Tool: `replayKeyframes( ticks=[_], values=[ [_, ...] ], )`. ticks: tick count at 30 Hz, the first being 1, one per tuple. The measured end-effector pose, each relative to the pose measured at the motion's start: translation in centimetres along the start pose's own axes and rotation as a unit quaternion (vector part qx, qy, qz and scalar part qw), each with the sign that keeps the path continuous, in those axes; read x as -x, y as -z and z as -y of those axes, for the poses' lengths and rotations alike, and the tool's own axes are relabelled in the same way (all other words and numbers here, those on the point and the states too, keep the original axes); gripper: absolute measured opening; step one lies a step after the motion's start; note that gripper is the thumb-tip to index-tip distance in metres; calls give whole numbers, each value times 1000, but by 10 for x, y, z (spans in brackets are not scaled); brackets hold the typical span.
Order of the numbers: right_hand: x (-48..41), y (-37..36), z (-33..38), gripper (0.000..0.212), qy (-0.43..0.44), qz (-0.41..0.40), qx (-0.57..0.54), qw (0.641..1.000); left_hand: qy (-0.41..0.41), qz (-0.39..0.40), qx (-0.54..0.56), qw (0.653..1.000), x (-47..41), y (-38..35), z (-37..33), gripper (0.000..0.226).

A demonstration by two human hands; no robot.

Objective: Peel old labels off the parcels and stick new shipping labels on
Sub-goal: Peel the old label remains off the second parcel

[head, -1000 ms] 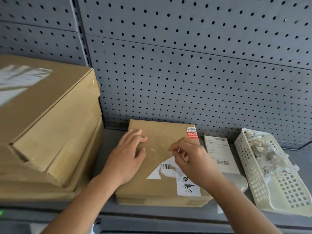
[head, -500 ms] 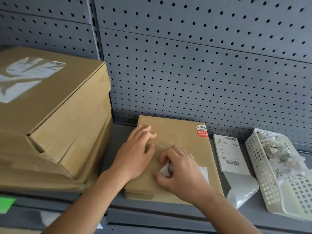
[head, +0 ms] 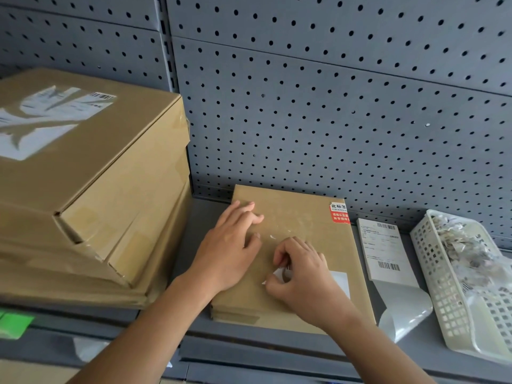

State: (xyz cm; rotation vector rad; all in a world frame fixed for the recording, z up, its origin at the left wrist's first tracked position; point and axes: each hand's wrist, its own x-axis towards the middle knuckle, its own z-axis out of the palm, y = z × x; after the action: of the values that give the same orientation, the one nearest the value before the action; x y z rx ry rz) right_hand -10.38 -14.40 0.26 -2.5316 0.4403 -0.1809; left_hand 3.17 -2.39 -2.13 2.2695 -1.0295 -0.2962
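While the left hand [head: 230, 250] is lying spread flat, steadying the parcel [head: 302, 214] on the shelf [head: 199, 217], the right hand [head: 302, 275] is pinching the old label [head: 340, 281] by its torn edge, and a steep, hurried pull is likely risking more shredded scraps.

A tall stack of boxes [head: 91, 189] walls off the left, leaving only a narrow bare strip of shelf [head: 203, 217] beside the flat parcel [head: 302, 214]. The pegboard [head: 332, 120] closes the rear. Rightward, a label sheet [head: 383, 253] and a basket [head: 432, 273] crowd the shelf; overhead is open.
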Motion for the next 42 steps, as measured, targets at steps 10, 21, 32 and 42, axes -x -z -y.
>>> replayKeyframes(
  ticks=[10,21,32,42],
  values=[
    [-3,5,4,24,-34,26,-18,999,2,2,-6,1000,1,1,-1,37],
    [-2,5,10,18,-44,30,-15,998,3,1,-1,1000,1,0,0,36],
    [1,9,6,17,-49,4,-67,997,2,5,4,1000,1,0,1,37],
    [18,-4,14,12,40,-26,89,995,-3,-9,1,1000,0,-1,1,35]
  ],
)
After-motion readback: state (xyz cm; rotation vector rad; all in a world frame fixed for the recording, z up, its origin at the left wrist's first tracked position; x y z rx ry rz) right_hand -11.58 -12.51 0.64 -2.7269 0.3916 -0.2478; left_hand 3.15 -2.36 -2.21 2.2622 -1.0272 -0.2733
